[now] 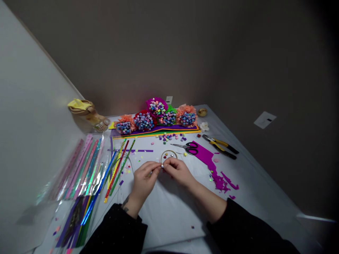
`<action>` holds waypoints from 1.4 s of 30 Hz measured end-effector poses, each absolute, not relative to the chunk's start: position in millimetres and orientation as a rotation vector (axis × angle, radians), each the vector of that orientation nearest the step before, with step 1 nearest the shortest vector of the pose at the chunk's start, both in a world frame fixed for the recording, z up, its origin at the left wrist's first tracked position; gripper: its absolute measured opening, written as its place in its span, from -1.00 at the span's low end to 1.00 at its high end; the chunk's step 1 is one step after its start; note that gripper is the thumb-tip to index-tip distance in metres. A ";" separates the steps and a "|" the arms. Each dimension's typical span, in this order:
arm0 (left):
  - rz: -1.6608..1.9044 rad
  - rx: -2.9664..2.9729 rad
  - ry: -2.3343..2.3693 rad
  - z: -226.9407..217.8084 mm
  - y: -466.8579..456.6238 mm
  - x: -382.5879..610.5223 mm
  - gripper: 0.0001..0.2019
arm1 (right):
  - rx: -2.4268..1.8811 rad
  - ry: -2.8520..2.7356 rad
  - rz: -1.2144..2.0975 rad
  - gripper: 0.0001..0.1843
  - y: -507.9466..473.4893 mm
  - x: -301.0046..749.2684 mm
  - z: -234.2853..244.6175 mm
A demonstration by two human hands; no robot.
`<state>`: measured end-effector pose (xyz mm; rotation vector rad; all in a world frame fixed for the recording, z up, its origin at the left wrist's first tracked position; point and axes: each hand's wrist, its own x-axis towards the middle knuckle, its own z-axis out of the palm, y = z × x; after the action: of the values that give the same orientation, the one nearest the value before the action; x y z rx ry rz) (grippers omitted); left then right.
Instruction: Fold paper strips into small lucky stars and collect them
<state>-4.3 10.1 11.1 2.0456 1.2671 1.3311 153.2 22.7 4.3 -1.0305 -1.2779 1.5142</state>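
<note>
At the middle of the table, the fingertips of my left hand [144, 180] and my right hand [178, 171] meet in a pinch. Between them shows a small silvery paper star [162, 166], mostly covered by the fingers. Just beyond the hands lies a round ring-rimmed dish or hoop [176, 152], with a few folded paper stars [165, 156] inside it. Black-handled scissors [191, 148] rest to its right, and loose coloured stars [169, 137] are scattered behind it. Shiny paper strips [116, 167] lie left of my left hand.
Several star-filled paper flowers [144, 121] stand on coloured sheets [135, 135] at the back. Packs of strips [82, 165] cover the left side, near a tan wrapped object [91, 116]. Torn magenta paper [202, 153] and yellow-black pliers [219, 145] lie right. Walls border the table.
</note>
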 end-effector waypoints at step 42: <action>1.239 1.761 1.376 2.6 10.4 -0.1 -0.86 | -1.043 -1.763 0.721 -0.93 20.1 154.2 2.0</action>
<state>-0.1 10.4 2.6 1.7614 1.3765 1.2392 154.2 20.1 2.0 -1.0430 -1.7626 0.7206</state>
